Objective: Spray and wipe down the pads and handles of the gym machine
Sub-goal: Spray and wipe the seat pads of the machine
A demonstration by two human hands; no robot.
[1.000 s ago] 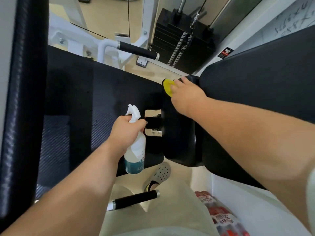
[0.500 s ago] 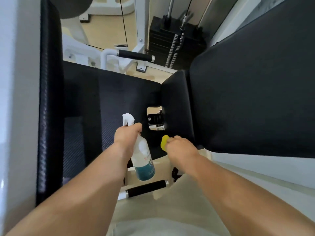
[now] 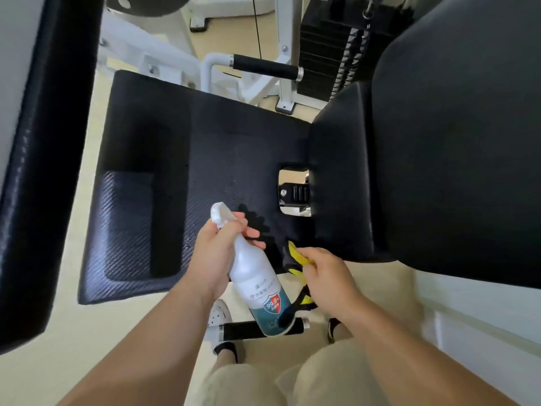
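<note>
My left hand point(image 3: 215, 253) grips the neck of a white spray bottle point(image 3: 257, 279) with a teal label, its nozzle aimed at the black seat pad point(image 3: 187, 159). My right hand point(image 3: 325, 276) pinches a yellow cloth point(image 3: 297, 254) at the near edge of the small black back pad point(image 3: 339, 177). A larger black back pad point(image 3: 456, 136) rises on the right. Fine droplets speckle the seat. One black handle grip point(image 3: 265, 67) sits beyond the seat; another point(image 3: 243, 331) lies below the bottle.
A black weight stack point(image 3: 328, 45) and white frame tubes point(image 3: 281, 30) stand at the back. A long black pad point(image 3: 38, 142) fills the left edge. A black-and-yellow lever point(image 3: 304, 298) hangs under the seat. My feet in shoes stand on the beige floor.
My right hand came down from the top of the small back pad to its lower near edge with the cloth. The left hand raised and tilted the bottle over the seat.
</note>
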